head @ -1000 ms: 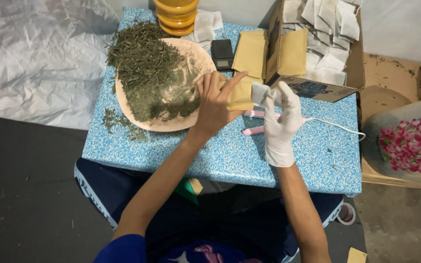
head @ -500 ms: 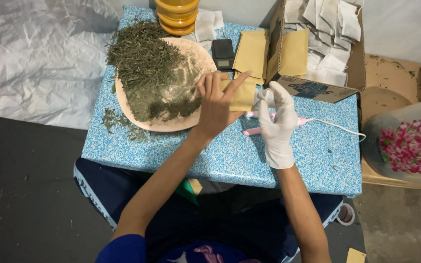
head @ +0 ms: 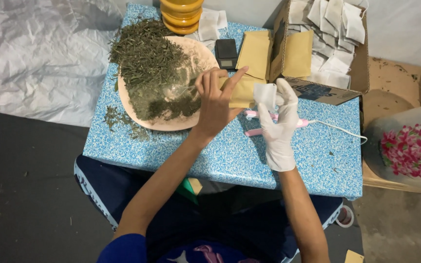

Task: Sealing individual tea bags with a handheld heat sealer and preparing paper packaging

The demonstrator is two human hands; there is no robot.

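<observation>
A: Left grip (head: 215, 104)?
B: Bare, clamped on tan envelope (head: 242, 92). Pinching its left end, holding it up off the table (head: 220, 151).
A: Right grip (head: 277, 122)?
B: Gloved, pinched shut on white filter bag (head: 265, 93). Right at the envelope's near end, touching or nearly so. Cannot tell whether partly inside.
A: Risks?
B: Probably snagging the filter bag's corner on the envelope mouth. Soft bag, narrow opening; could crumple or tear. Could also slip out of the glove, judging by the light fingertip pinch on thin paper.
A: If dropped?
B: Would land just below both grips, on or beside pink sealer tool (head: 257, 131) and its white cord (head: 337, 127). Might spill, if filled; cannot tell from here.
A: Anything close by?
B: Plate (head: 171, 125) of dried green leaves (head: 147, 63) just left of left grip. Could knock loose leaf onto the table with a wrist swing. Black pocket scale (head: 226, 53) and stack of tan envelopes (head: 255, 48) just beyond the grips. Cardboard box (head: 327, 90) of white bags beyond right grip. Could nudge the stack on an overreach.
</observation>
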